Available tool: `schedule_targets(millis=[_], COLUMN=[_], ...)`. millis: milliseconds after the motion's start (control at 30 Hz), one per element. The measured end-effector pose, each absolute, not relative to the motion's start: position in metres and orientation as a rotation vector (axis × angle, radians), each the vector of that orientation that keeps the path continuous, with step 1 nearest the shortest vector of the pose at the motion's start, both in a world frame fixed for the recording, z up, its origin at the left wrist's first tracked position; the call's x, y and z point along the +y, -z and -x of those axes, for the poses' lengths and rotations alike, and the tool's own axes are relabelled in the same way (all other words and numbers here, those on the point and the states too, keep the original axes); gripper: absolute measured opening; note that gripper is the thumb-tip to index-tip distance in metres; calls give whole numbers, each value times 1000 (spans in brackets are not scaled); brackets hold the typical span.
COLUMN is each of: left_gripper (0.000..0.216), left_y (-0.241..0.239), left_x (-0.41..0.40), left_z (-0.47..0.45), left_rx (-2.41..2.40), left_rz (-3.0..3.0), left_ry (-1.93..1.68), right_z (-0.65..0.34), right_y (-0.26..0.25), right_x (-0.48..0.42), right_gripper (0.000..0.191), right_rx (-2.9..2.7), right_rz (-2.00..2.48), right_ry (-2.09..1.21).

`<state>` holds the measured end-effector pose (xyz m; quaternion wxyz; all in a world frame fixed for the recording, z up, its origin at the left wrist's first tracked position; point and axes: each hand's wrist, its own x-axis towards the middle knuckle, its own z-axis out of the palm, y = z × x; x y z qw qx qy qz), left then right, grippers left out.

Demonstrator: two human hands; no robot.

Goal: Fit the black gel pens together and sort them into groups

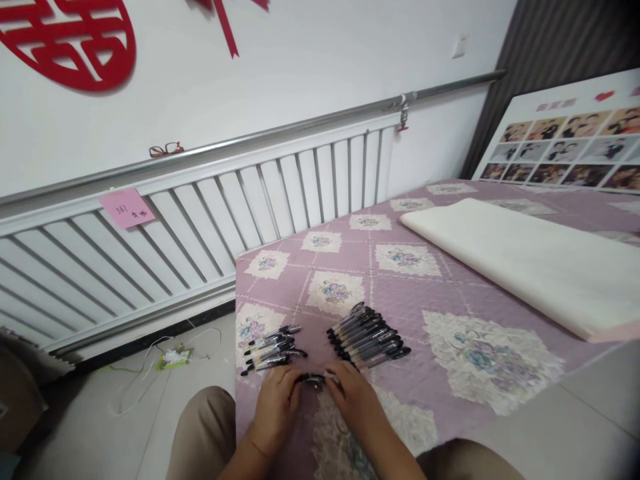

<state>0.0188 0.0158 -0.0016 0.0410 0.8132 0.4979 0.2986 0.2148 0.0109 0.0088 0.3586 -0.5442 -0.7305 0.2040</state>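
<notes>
Between my two hands is a dark pen (313, 379), close above the purple flowered tablecloth (345, 257). My left hand (276, 403) is closed on one end of it, fingers bent inward. At the other end, the fingertips of my right hand (354, 395) pinch together on the pen. Just beyond my left hand lies a small group of clear-barrelled black pens (273, 350), side by side. A larger pile of similar black pens (367, 335) rests beyond my right hand. My fingers partly hide the held pen.
A folded cream sheet (530, 260) covers the table's right side. Behind the table runs a white radiator (295, 190) with a pink note (127, 208) on it. Glasses (167, 149) rest on the pipe. A photo board (565, 143) leans at the far right. Cords (150, 363) lie on the floor.
</notes>
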Motion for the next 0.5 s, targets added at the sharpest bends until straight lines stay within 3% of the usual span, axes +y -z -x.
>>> schedule_targets(millis=[200, 367, 500], left_gripper=[23, 38, 25], left_y=[1, -4, -6], left_x=[17, 17, 19], left_z=[-33, -45, -59], left_rx=[1572, 1539, 1535], left_rz=[-2511, -2537, -2535], left_ry=[-831, -754, -665], right_z=[-232, -232, -232], right_y=[-9, -12, -11], right_x=[8, 5, 6], right_gripper=[17, 19, 20], right_rx=[-1828, -1838, -1832], right_rz=[1433, 1460, 1447], right_ry=[-452, -486, -488])
